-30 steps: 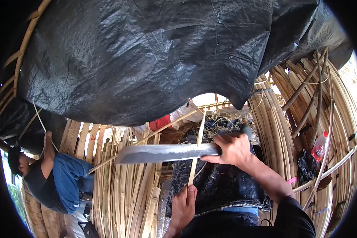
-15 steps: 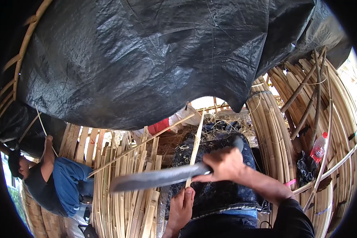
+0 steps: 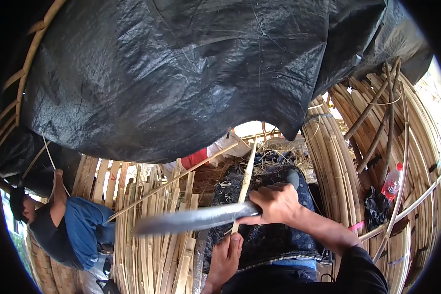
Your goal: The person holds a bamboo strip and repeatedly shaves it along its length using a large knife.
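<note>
My right hand [image 3: 275, 203] is closed round the dark handle of a machete [image 3: 196, 219]. Its long grey blade points left and crosses over a bamboo strip [image 3: 247, 176], its tip blurred by motion. Below the blade, my left hand [image 3: 226, 252] grips the near end of that strip between thumb and fingers. The strip runs up and away from me, slightly to the right. Under it lies a dark patterned cloth [image 3: 225, 196] spread over my lap. Whether the blade's edge touches the strip is hidden.
A black tarp [image 3: 171, 83] hangs low ahead. Split bamboo slats [image 3: 147, 230] stand at left, and bundled bamboo [image 3: 333, 166] leans at right. Beside it are a bottle with a red cap [image 3: 392, 181] and a black plastic bag [image 3: 376, 208]. Another person [image 3: 68, 225] works at far left.
The machete and my right hand have shifted very slightly, the blade staying across the strip. The strip's far end has tilted a little to the right. My left hand keeps its place.
</note>
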`<state>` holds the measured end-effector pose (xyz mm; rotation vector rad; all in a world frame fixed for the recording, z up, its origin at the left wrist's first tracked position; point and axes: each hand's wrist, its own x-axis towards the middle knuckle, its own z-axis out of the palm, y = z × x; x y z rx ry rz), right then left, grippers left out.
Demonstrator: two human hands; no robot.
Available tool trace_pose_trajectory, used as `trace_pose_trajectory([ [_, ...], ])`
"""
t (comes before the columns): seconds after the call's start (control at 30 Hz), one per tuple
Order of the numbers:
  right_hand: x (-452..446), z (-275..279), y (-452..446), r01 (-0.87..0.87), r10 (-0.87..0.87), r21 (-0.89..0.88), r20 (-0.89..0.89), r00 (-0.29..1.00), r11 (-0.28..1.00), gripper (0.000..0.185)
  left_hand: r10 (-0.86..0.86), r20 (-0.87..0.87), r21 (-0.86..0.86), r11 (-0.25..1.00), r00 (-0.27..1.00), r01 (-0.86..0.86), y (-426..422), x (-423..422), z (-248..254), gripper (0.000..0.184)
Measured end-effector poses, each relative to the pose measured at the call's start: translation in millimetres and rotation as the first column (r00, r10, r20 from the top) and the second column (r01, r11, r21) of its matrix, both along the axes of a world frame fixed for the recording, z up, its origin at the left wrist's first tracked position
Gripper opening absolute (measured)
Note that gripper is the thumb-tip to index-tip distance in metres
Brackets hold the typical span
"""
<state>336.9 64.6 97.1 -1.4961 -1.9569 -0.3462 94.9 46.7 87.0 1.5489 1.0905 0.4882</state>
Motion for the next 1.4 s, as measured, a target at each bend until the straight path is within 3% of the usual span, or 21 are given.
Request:
trace_pose_trajectory([
  [0.07, 16, 7, 13, 0.011, -0.011, 0.053, -0.015, 1.0, 0.999, 0.064, -0.009, 0.006, -0.062, 0.998, 1.0, 0.009, -2, -1, 0, 0.041],
  [0.1, 26, 0, 21, 0.16, -0.162, -0.033, -0.063, 0.985, 0.987, 0.063, -0.009, -0.001, -0.071, 0.997, 1.0, 0.009, -2, -2, 1, 0.041],
  [0.2, 12, 3, 13, 0.169, -0.176, -0.108, -0.059, 0.983, 0.98, 0.065, 0.028, 0.019, -0.005, 1.0, 0.999, -0.028, 5, 9, 3, 0.041],
  [0.33, -2, 2, 4, -0.073, 0.074, 0.038, -0.016, 0.997, 0.997, 0.067, -0.05, 0.021, 0.061, 0.997, 0.999, 0.049, -2, 3, -1, 0.04],
  [0.37, 11, 1, 15, -0.069, 0.069, 0.083, 0.004, 0.998, 0.994, 0.067, -0.006, 0.054, -0.057, 0.998, 0.999, 0.009, -5, 1, 3, 0.041],
  [0.4, 24, 5, 23, 0.07, -0.067, 0.077, -0.045, 0.997, 0.995, 0.067, 0.042, 0.084, -0.176, 0.984, 0.996, -0.026, -7, -1, 5, 0.041],
  [0.47, 25, 1, 27, 0.175, -0.174, 0.015, -0.041, 0.984, 0.984, 0.067, 0.054, 0.098, -0.188, 0.982, 0.994, -0.035, -8, -3, 6, 0.041],
  [0.53, 16, 5, 19, 0.132, -0.139, -0.088, -0.078, 0.987, 0.987, 0.066, 0.062, 0.13, -0.174, 0.984, 0.99, -0.039, 1, 3, 4, 0.041],
  [0.6, 5, 6, 13, -0.014, 0.017, 0.045, -0.067, 0.998, 0.999, 0.067, 0.039, 0.122, -0.099, 0.995, 0.992, -0.027, -2, -2, 1, 0.041],
  [0.67, 14, 11, 15, -0.033, 0.033, 0.012, 0.014, 0.999, 0.999, 0.066, 0.055, 0.138, -0.173, 0.984, 0.989, -0.031, -5, -1, 4, 0.041],
  [0.77, 33, 4, 31, 0.242, -0.239, 0.04, -0.067, 0.969, 0.97, 0.066, 0.075, 0.129, -0.257, 0.966, 0.989, -0.04, -6, 1, 15, 0.041],
  [0.87, 17, 5, 14, 0.101, -0.107, -0.07, -0.086, 0.991, 0.992, 0.066, 0.042, 0.11, -0.141, 0.99, 0.993, -0.026, -1, 6, 6, 0.042],
  [0.93, 14, 1, 13, -0.003, 0.003, 0.075, 0.003, 1.0, 0.997, 0.065, 0.003, 0.078, -0.045, 0.999, 0.997, 0.0, -2, 4, -5, 0.042],
  [1.0, 27, 5, 21, 0.103, -0.103, 0.005, -0.04, 0.994, 0.995, 0.065, 0.001, 0.062, -0.036, 0.999, 0.998, 0.002, -5, 1, -8, 0.043],
  [1.03, 37, 2, 25, 0.26, -0.269, -0.095, -0.092, 0.959, 0.961, 0.066, -0.003, 0.055, -0.04, 0.999, 0.998, 0.005, -7, -1, -4, 0.043],
  [1.07, 39, -2, 30, 0.297, -0.299, -0.04, -0.107, 0.948, 0.954, 0.067, 0.001, 0.045, -0.079, 0.997, 0.999, 0.003, -6, 0, 2, 0.044],
  [1.13, 27, 1, 14, 0.23, -0.236, -0.108, -0.039, 0.971, 0.967, 0.066, 0.018, 0.052, -0.107, 0.994, 0.999, -0.012, -4, 7, 5, 0.045],
  [1.2, 16, 4, 7, 0.012, -0.012, -0.052, 0.001, 1.0, 0.999, 0.065, 0.026, 0.15, -0.059, 0.998, 0.988, -0.018, -6, 11, -2, 0.042],
  [1.27, 26, 8, 13, 0.046, -0.045, -0.008, 0.036, 0.998, 0.999, 0.066, 0.046, 0.156, -0.149, 0.989, 0.987, -0.022, -10, 11, 4, 0.042],
  [1.33, 47, 4, 29, 0.293, -0.299, -0.067, -0.146, 0.943, 0.954, 0.067, 0.07, 0.156, -0.244, 0.969, 0.985, -0.03, -14, 7, 7, 0.042],
  [1.4, 43, 3, 23, 0.268, -0.282, -0.112, -0.129, 0.951, 0.957, 0.066, 0.095, 0.155, -0.241, 0.969, 0.983, -0.056, -15, 8, 10, 0.043],
])
